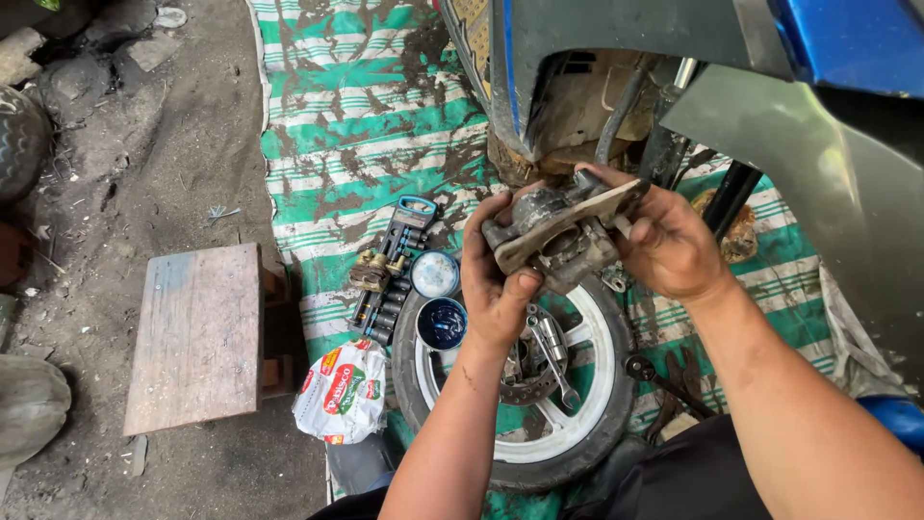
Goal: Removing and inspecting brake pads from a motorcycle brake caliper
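Both hands are up over the wheel (pixel 525 380) here, and between them sits a grimy brake caliper (pixel 556 231), held in the air just below the scooter's front fender (pixel 770 125). The left hand (pixel 496 279) wraps the caliper's near end, fingers curled over the top and thumb pressed in underneath. The right hand (pixel 669 241) clamps the far end, fingers folded round the upper edge by the flat bracket plate. So both hands are closed firmly on the one part, none of the fingers spread.

The caliper's long axis runs from lower left to upper right across the view, the bracket end tipped up toward the fender, the heavier body end dipping toward the left hand. Its open bore faces roughly down and toward the camera.

Now the risks, as I judge them: those hands look greasy, and the caliper is dirty too, so a slip could drop it straight onto the wheel lying flat below, where a wrench (pixel 556 351) rests on the hub. The open tin of dark grease (pixel 443 323) and its lid (pixel 435 273) sit just beside the tyre, near the socket set (pixel 390 279), easy to knock. The mat (pixel 356 106) is muddy, and grit could get into that bore.
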